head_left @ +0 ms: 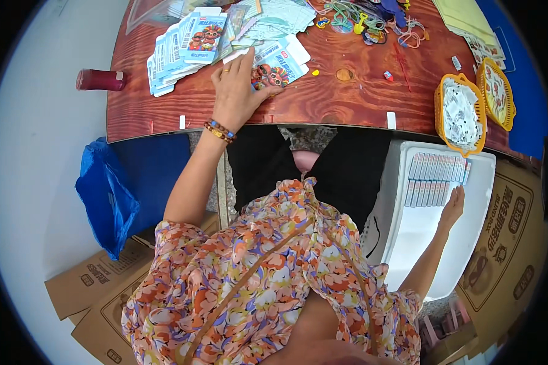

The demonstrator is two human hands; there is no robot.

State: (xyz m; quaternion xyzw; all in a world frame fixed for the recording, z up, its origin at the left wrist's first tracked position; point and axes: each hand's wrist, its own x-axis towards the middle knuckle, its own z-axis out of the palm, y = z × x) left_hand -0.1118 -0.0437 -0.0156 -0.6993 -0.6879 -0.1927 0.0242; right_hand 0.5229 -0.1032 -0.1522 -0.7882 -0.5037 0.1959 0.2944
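At the near edge of the table, my left hand (234, 91) is on a flat blue-and-white printed carton (280, 66). Its thumb lies along the carton's lower edge, and its fingers reach up the left side. Left of it, a pile of similar flat cartons (175, 52) is fanned out, with one carton (206, 39) face up on top. Down to the right, my right hand (452, 208) is inside a white foam box (417, 243), fingers stretched out beside two rows of small filled cartons (432, 178). Its fingertips are close to the right end of the rows.
Pale printed sheets (280, 21) and tangled cords with small toys (371, 21) lie farther back. Two yellow baskets (442, 112) of packets stand at the right edge. A dark red bottle (100, 79) juts past the left edge. A blue bag (106, 201) and cardboard boxes (499, 243) flank me.
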